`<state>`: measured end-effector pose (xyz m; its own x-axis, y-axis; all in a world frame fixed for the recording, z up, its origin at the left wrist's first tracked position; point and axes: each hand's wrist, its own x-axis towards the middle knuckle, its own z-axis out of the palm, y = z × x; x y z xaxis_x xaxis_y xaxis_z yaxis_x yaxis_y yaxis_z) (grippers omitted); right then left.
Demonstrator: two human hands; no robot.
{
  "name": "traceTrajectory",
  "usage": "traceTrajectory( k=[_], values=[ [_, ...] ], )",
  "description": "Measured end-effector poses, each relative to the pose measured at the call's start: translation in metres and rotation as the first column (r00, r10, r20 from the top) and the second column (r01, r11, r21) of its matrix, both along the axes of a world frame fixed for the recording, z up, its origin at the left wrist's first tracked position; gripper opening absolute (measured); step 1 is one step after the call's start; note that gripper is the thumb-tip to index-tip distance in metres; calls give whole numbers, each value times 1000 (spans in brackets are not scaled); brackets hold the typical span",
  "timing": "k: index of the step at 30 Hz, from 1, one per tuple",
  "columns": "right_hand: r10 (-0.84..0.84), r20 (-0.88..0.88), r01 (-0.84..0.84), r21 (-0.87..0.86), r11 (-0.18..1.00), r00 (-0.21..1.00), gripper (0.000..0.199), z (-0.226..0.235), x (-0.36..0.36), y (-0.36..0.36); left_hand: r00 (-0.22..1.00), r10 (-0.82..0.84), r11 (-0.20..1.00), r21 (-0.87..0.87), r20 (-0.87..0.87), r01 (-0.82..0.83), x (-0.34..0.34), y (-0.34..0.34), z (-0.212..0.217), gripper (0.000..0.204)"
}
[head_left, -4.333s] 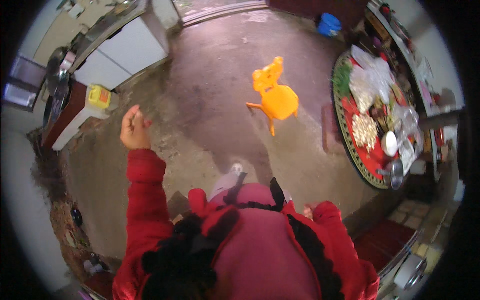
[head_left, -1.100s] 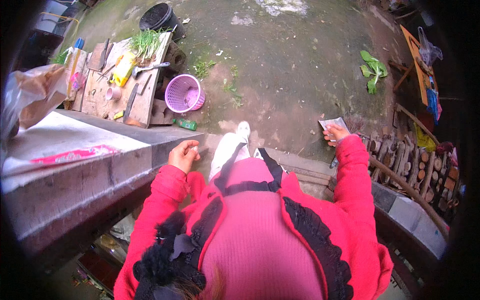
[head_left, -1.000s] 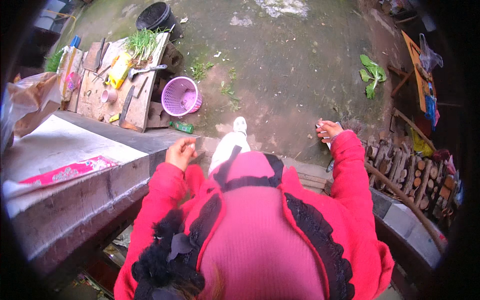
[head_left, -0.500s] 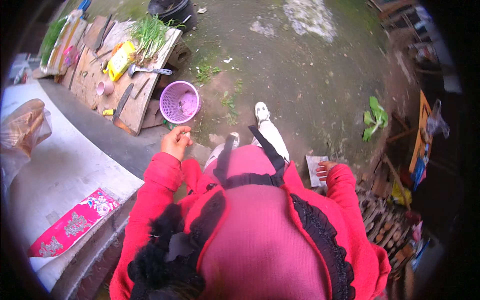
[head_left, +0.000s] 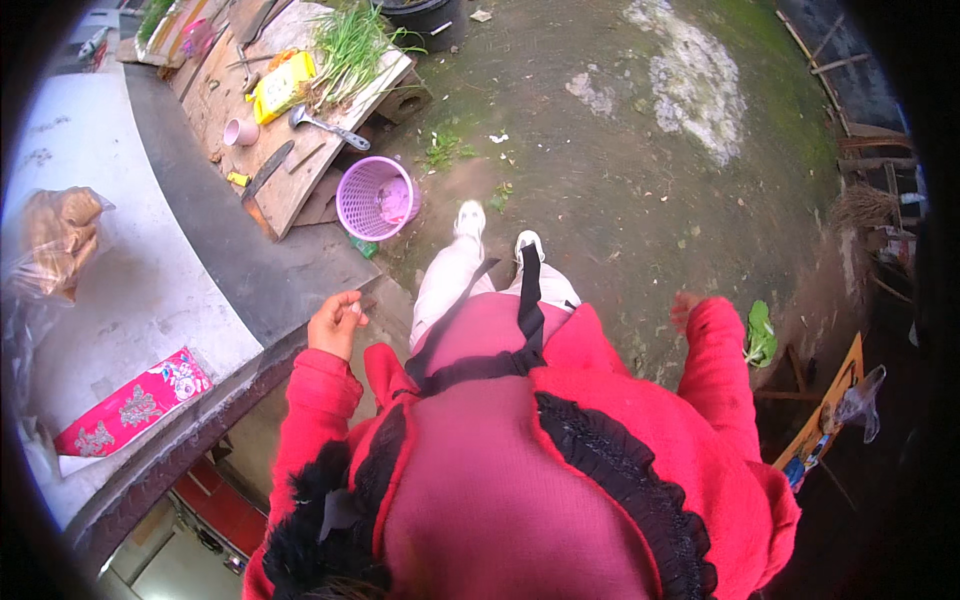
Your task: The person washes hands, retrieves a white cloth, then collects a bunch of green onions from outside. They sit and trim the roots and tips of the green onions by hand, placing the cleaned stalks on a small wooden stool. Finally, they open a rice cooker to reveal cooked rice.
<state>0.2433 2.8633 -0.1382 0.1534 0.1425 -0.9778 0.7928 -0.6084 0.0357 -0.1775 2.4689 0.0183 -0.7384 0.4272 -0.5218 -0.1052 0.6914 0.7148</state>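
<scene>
My left hand (head_left: 338, 322) is raised by the edge of the white-topped ledge, with its fingers curled in. A small pale spot shows at the fingertips, too small to name. Just beyond that hand stands a lilac plastic basket (head_left: 350, 208) with something pink inside. My right hand (head_left: 686, 310) hangs out over the ground at my right side, smeared by motion and partly behind its red sleeve. A green leafy vegetable (head_left: 760, 335) lies on the ground near the right sleeve.
A wooden board (head_left: 215, 105) at the far left bears green stalks (head_left: 350, 50), a yellow packet (head_left: 281, 88), a ladle (head_left: 328, 128), a pink cup (head_left: 240, 132) and a knife (head_left: 268, 170). The white ledge (head_left: 150, 290) holds a bagged brown item (head_left: 62, 240) and a pink packet (head_left: 135, 402).
I have stepped forward, and my left foot is now ahead of the right. My right arm has swung outward and forward. My left hand stays curled, now nearer the ledge.
</scene>
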Motion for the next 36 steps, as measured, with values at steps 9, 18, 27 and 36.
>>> traceTrajectory(
  k=[9, 18, 27, 36],
  values=[
    [83, -175, -63, 117, 991, 981, 34, 32, -117, -10, 991, -54, 998, 47, 119, 49, -45, 27, -22, 20],
    [-16, -144, 33, 117, 993, 989, 36, 38, -185, -38, 980, -128, 986, 129, 150, 109, -160, 24, -41, 20],
    [-65, 42, 67, -43, 997, 997, 40, 37, -168, -60, 992, -59, 983, 178, 108, 39, -201, 36, -53, 23],
    [248, 73, -234, -160, 959, 966, 39, 5, -299, 52, 962, 248, 964, 73, 111, -257, -203, 28, -45, 18]
  ],
)
